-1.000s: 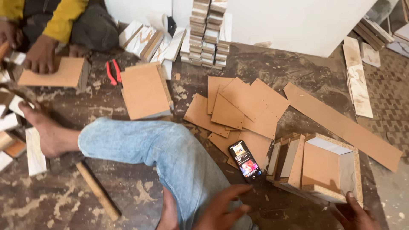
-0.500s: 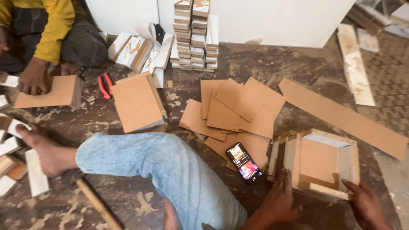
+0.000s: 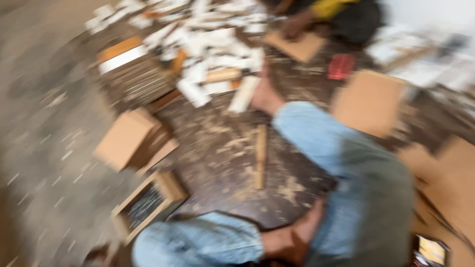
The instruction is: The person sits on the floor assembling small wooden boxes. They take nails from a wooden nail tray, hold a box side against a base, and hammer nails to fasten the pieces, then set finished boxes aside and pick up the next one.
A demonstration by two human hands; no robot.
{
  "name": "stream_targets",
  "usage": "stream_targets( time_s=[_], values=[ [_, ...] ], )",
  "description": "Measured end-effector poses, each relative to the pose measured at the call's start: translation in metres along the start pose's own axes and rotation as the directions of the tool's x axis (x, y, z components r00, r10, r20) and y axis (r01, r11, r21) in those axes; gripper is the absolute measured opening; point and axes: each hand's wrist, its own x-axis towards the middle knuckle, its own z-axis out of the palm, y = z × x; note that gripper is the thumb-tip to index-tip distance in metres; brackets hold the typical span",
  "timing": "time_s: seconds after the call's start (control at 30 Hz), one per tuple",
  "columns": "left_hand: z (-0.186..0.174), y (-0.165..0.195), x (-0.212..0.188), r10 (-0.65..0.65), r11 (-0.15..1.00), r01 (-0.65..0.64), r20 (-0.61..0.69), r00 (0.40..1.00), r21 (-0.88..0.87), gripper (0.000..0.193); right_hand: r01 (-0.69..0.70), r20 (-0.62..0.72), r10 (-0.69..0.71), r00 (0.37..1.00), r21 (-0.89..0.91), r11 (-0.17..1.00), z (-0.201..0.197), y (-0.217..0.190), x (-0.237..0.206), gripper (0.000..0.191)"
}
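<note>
The picture is heavily blurred by motion. Neither of my hands shows. My legs in light blue jeans (image 3: 346, 163) cross the floor, with one bare foot (image 3: 267, 96) stretched out and the other foot (image 3: 292, 240) tucked under near the bottom. A wooden stick (image 3: 261, 153) lies on the dusty floor between my legs. A small open wooden frame (image 3: 146, 205) rests by my left knee, and a brown cardboard-coloured box (image 3: 126, 138) sits just beyond it.
A pile of white and wooden strips (image 3: 213, 44) lies at the top. Another person in a yellow sleeve presses a hand (image 3: 292, 27) on a brown board (image 3: 299, 47). Red pliers (image 3: 341, 66), more brown boards (image 3: 368, 101) and a phone (image 3: 430, 249) lie at right.
The view has swung sharply to the left and blurred. My hands, which reached toward the wooden frame at the right, have dropped out of sight.
</note>
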Motion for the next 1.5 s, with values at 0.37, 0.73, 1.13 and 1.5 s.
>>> stream_targets(
  time_s=[0.37,0.73,1.13,1.5],
  values=[
    [-0.195,0.135,-0.187,0.942,0.334,0.114,-0.334,-0.013,0.936,0.029,0.694,0.597,-0.570,0.564,0.032,0.719,0.167,-0.179,0.129,0.026],
    [-0.261,0.147,-0.284,0.768,0.609,0.215,-0.499,-0.402,0.763,0.023,0.719,0.537,-0.613,0.579,0.018,0.695,0.342,-0.307,0.275,0.031],
    [-0.289,0.133,-0.276,0.687,0.712,0.072,-0.671,-0.278,0.699,0.017,0.963,0.201,-0.942,0.270,-0.085,0.258,0.447,-0.581,0.357,0.119],
    [-0.322,0.122,-0.296,0.664,0.740,0.070,-0.710,-0.234,0.669,0.020,0.891,0.611,-0.666,0.427,-0.409,0.196,0.494,-0.707,0.327,0.132]
  ],
)
